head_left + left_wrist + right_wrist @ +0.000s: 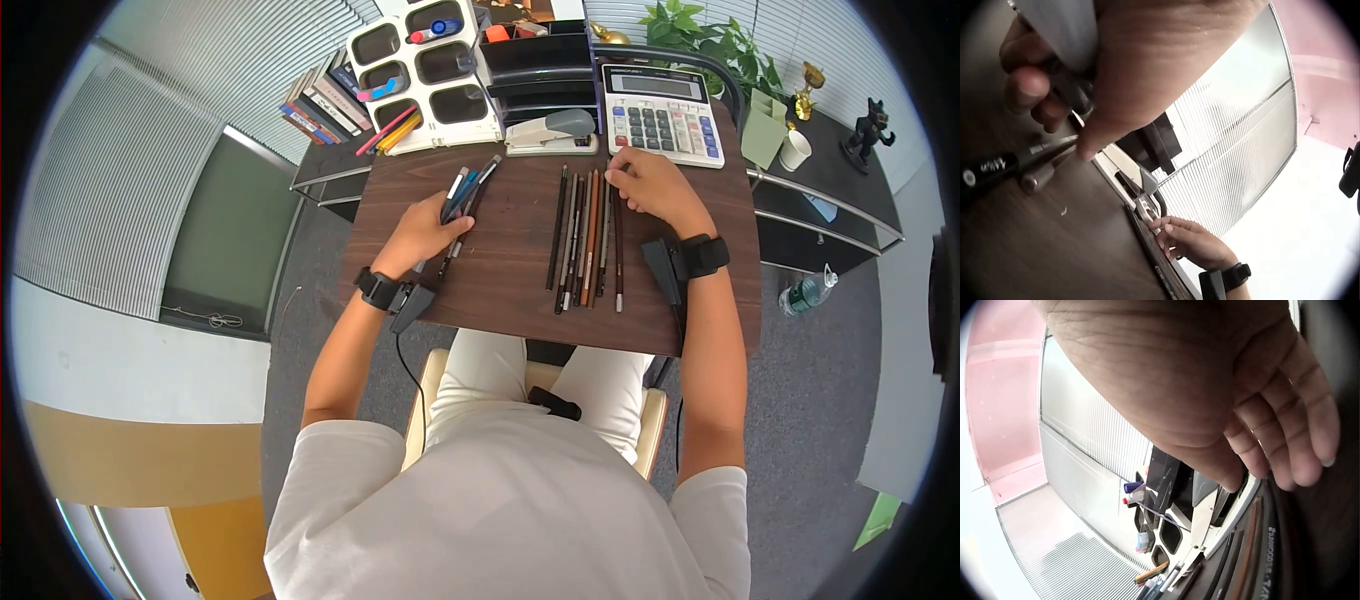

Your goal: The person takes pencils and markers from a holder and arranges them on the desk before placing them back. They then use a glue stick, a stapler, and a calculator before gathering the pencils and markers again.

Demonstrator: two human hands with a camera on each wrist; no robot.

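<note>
My left hand (425,232) grips a few pens (465,188) on the left half of the table, their upper ends sticking out past the fingers. In the left wrist view its fingers curl around a blurred grey-blue pen (1063,31), the thumb tip beside a dark pen (991,170) with white lettering. Just right of the middle lies a row of pencils (591,235), black, grey and brown, side by side and pointing away from me. My right hand (655,188) rests at the far end of this row, its fingers (1300,456) loosely extended and side by side.
Behind the pens stands a white holder (445,133) with pens and coloured pencils in its compartments. A stapler (555,130), a black desk organizer (540,70) and a calculator (662,115) line the back edge. Books (330,100) stand at the far left, a paper cup (795,150) at the right.
</note>
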